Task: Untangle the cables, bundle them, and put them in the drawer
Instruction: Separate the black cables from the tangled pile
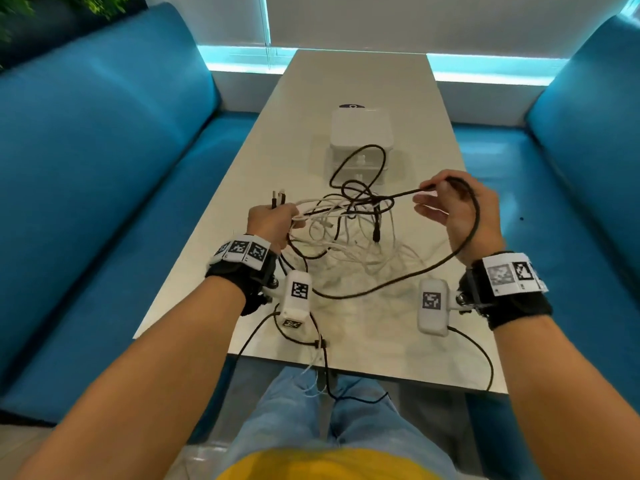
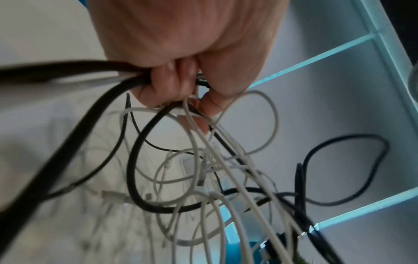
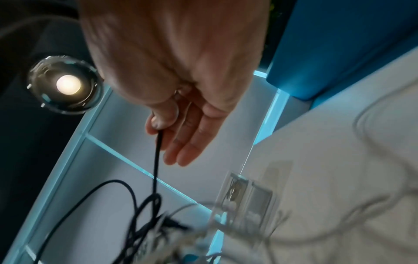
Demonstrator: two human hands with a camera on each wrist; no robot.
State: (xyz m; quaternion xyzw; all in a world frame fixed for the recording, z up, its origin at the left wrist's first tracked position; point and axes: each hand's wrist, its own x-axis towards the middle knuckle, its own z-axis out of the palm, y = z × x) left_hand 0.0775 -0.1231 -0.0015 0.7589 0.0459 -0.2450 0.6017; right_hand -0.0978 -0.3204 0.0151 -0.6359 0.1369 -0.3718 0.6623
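A tangle of black and white cables (image 1: 353,216) hangs over the middle of the white table (image 1: 433,157). My left hand (image 1: 273,220) grips a bunch of those black and white cables (image 2: 181,151), with plug ends (image 1: 278,198) sticking up out of the fist. My right hand (image 1: 450,206) pinches a black cable (image 1: 398,194) between thumb and forefinger, its other fingers held straight; the cable (image 3: 156,160) runs taut to a knot in the tangle. Behind the tangle stands a small white drawer unit (image 1: 360,143) with both its drawers closed.
Blue sofas (image 1: 104,168) flank the table on both sides. Thin black leads (image 1: 478,348) from the wrist cameras hang over the table's near edge onto my lap. A lit wall panel closes the far end.
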